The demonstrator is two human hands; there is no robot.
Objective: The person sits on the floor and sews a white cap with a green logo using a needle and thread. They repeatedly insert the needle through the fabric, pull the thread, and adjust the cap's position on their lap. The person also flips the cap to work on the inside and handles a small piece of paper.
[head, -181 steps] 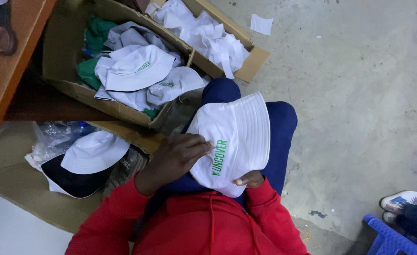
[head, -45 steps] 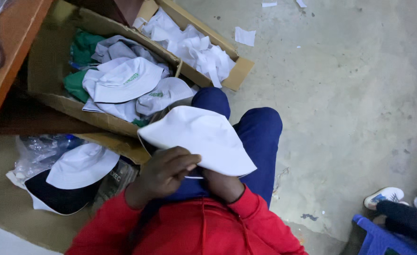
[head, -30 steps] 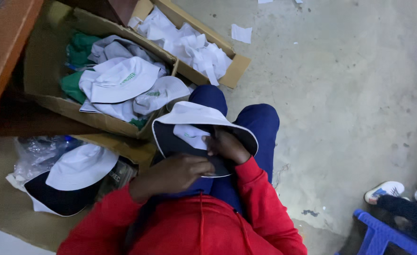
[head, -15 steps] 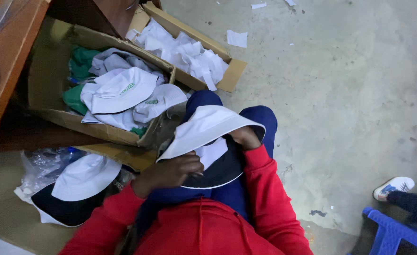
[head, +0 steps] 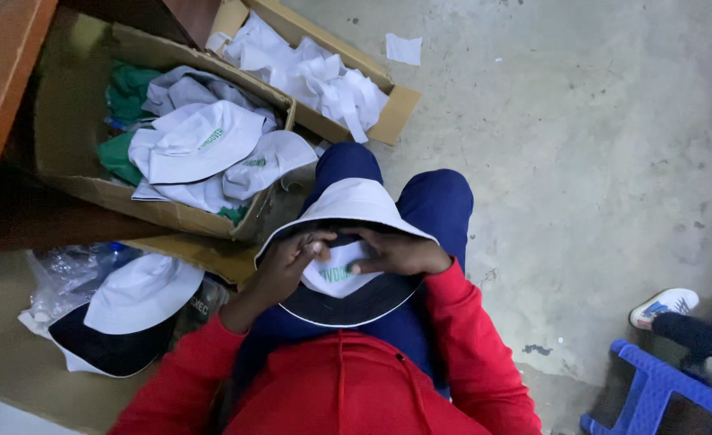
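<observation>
A white bucket hat with a dark navy underside lies upside down on my lap, over blue trousers. My left hand grips the hat's inner rim on the left. My right hand presses into the hat's white crown from the right, fingers on the fabric with green print. Both red sleeves reach in from below.
A cardboard box at upper left holds several white hats and green cloth. A second box behind it holds crumpled white paper. Another white and navy hat lies on plastic bags at left. A blue stool and another person's shoe are at right.
The hat was turned from crown up to underside up on my lap. Both hands moved inside it, and the right hand now pushes the crown in.
</observation>
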